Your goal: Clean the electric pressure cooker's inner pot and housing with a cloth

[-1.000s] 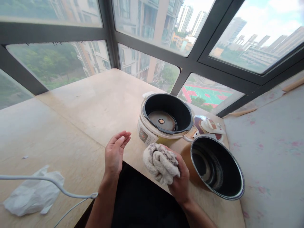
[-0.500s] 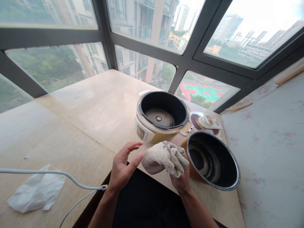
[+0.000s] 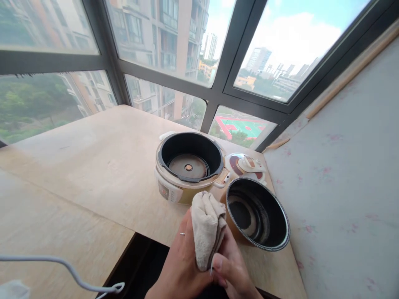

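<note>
A folded beige cloth (image 3: pixel 205 228) stands upright between my two hands at the bottom middle. My left hand (image 3: pixel 179 265) presses against its left side, fingers together. My right hand (image 3: pixel 230 265) grips its right side from below. Just beyond the cloth sits an open rice cooker (image 3: pixel 187 166), its heating plate showing inside. To its right the dark inner pot (image 3: pixel 257 214) rests on the wooden counter (image 3: pixel 93 166), tilted toward me. The cooker's lid (image 3: pixel 247 164) lies behind the pot.
A white cable (image 3: pixel 62 270) runs across the lower left, with a bit of white plastic (image 3: pixel 12 289) at the corner. Large windows ring the counter at the back. A pale flowered wall (image 3: pixel 343 166) stands at the right. A dark gap lies below the counter edge.
My left hand moved right and closed against the cloth, which is now folded upright between both hands. The camera view shifted right and tilted up.
</note>
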Tool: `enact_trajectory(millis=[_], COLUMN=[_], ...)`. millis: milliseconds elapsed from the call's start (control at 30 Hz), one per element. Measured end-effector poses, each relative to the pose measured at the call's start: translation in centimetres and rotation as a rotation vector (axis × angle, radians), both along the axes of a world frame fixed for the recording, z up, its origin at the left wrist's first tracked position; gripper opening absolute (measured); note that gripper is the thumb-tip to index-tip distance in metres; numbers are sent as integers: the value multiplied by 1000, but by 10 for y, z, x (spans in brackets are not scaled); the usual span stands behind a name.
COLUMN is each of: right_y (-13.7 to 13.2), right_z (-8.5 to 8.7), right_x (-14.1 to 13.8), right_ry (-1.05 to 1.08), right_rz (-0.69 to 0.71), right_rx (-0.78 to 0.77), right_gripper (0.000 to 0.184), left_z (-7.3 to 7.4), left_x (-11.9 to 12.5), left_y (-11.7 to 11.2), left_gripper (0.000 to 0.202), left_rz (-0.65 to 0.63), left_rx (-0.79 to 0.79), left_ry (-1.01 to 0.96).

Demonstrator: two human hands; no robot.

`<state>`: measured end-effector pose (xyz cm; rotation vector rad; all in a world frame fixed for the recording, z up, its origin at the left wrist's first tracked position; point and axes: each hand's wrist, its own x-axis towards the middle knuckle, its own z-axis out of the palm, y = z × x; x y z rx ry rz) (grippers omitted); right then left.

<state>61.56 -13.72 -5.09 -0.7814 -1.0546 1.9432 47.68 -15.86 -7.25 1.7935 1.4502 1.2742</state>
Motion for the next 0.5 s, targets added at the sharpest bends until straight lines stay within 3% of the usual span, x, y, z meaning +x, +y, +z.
enact_trajectory(millis=[100, 233, 367, 500], right_y=[-3, -4, -2, -2], right_z=[3, -8, -18, -23], right_x=[11, 26, 52, 86], right_ry=[148, 188, 43, -146], right_rz=[130, 189, 232, 212], right_rx=[-20, 37, 60, -12], right_gripper=[104, 92, 81, 70], left_z=[5, -3, -30, -68], left_x=[7, 13, 6, -10], left_y=[-1, -11, -13, -4], left_gripper=[95, 73, 61, 63], left_rz=[-19, 37, 58, 43], left_rx=[-62, -234, -258, -197], left_ry=[-189, -393, -375, -80])
